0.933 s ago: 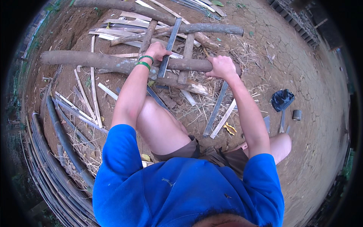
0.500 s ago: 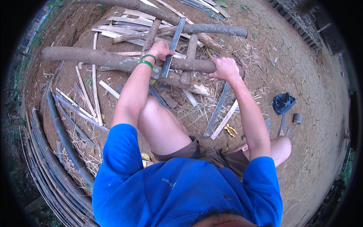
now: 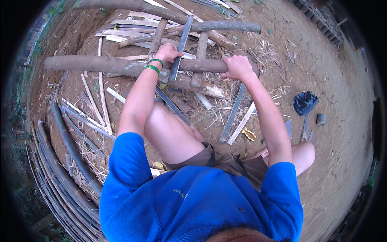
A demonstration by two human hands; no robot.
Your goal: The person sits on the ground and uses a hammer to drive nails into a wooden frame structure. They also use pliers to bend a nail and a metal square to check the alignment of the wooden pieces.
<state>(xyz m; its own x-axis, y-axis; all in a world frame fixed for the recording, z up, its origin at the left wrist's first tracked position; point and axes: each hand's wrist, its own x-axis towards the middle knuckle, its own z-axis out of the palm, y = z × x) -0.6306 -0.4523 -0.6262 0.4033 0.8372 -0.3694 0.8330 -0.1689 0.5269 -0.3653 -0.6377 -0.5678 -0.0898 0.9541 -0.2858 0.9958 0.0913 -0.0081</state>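
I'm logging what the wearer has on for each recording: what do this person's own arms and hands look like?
Both upper arms are in short blue sleeves, leaving the forearms uncovered. The left hand and right hand wear no gloves. Two green bracelets circle the left wrist; none shows on the right wrist.

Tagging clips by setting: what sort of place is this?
Probably an outdoor work yard, perhaps for wood or bamboo. The ground is bare, cracked dirt, a bundle of long poles lies at the left, and split strips are strewn around a rough log frame.
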